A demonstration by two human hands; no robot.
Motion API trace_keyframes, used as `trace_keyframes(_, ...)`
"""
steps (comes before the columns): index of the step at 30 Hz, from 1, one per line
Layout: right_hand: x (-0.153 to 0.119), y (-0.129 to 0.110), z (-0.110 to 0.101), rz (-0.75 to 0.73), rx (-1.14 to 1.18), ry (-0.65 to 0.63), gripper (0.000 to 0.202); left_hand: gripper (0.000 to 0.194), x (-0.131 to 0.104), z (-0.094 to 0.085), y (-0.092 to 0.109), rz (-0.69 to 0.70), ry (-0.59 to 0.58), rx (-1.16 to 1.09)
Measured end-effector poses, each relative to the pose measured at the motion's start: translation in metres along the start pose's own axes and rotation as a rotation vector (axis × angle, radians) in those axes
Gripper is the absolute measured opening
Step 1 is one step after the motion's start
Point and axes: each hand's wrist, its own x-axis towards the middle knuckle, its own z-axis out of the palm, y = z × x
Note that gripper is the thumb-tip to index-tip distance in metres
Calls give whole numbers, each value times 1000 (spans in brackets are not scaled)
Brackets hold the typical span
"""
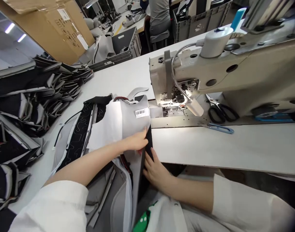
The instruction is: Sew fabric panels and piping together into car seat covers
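Note:
A grey and black sewn cover with a white barcode label lies on the white table and hangs over its front edge. My left hand is closed, pinching the cover's right edge below the label. Lower down, my right hand presses against the black side of the same edge, its fingers partly spread and some tips hidden by the fabric. Just right of the cover is the needle area of a sewing machine, its small lamp lit.
Black-handled scissors and blue thread snips lie by the machine. Stacked black and grey pieces fill the left side. Behind are a cardboard box, grey crates and a seated person.

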Motion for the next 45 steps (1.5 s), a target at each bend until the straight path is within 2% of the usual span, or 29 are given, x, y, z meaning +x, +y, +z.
trace_keyframes(1, -5, 7, -1, -54, 4, 28, 25, 72, 3, 1, 2, -18, -108, 101)
trace_keyframes(2, -7, 18, -3, -111, 20, 50, 17, 68, 7, -2, 3, -11, -176, 177)
trace_keyframes(4, -1, 45, -12, -180, 68, 47, 14, 49, 18, -14, 2, 53, -195, 260)
trace_keyframes(6, 13, 64, -23, -178, 111, 3, 8, 31, 34, -31, -6, 236, -151, 411)
trace_keyframes(7, 21, 68, -28, -163, 128, -15, 8, 29, 43, -38, -11, 349, -108, 492)
trace_keyframes(9, 31, 64, -31, -146, 158, -21, 12, 29, 61, -45, -21, 534, -6, 622)
trace_keyframes(10, 32, 58, -31, -153, 168, -10, 15, 28, 69, -45, -26, 579, 44, 652)
trace_keyframes(13, 25, 44, -25, -196, 200, 49, 15, 27, 93, -38, -32, 561, 208, 632)
trace_keyframes(15, 18, 48, -24, -170, 228, 80, 16, 41, 107, -35, -32, 521, 378, 598)
trace_keyframes(18, 15, 75, -28, -21, 238, 69, 44, 56, 127, -41, -36, 298, 712, 455)
trace_keyframes(20, 20, 98, -31, 23, 241, 31, 52, 55, 138, -49, -41, 127, 820, 336)
trace_keyframes(22, 29, 115, -32, -23, 260, 3, 52, 51, 146, -55, -47, 58, 803, 295)
trace_keyframes(24, 41, 125, -31, -58, 266, -12, 55, 42, 151, -58, -51, 66, 775, 297)
trace_keyframes(27, 59, 128, -31, -15, 238, -40, 64, 28, 150, -62, -54, 68, 836, 255)
trace_keyframes(29, 66, 125, -31, 21, 212, -47, 64, 27, 146, -66, -57, 149, 847, 216)
trace_keyframes(31, 67, 121, -29, 40, 194, -21, 60, 29, 141, -69, -59, 299, 753, 190)
trace_keyframes(33, 64, 115, -27, 54, 177, 22, 57, 31, 136, -68, -59, 422, 598, 198)
trace_keyframes(36, 58, 105, -22, 65, 142, 71, 49, 34, 134, -54, -52, 469, 439, 297)
trace_keyframes(38, 53, 96, -21, 75, 110, 80, 40, 37, 135, -40, -44, 422, 449, 389)
trace_keyframes(41, 40, 79, -22, 81, 74, 86, 32, 46, 135, -19, -31, 301, 590, 499)
trace_keyframes(43, 27, 66, -23, 80, 74, 107, 31, 53, 132, -11, -25, 293, 655, 521)
trace_keyframes(45, 14, 54, -23, 78, 94, 135, 32, 50, 127, -9, -21, 329, 650, 522)
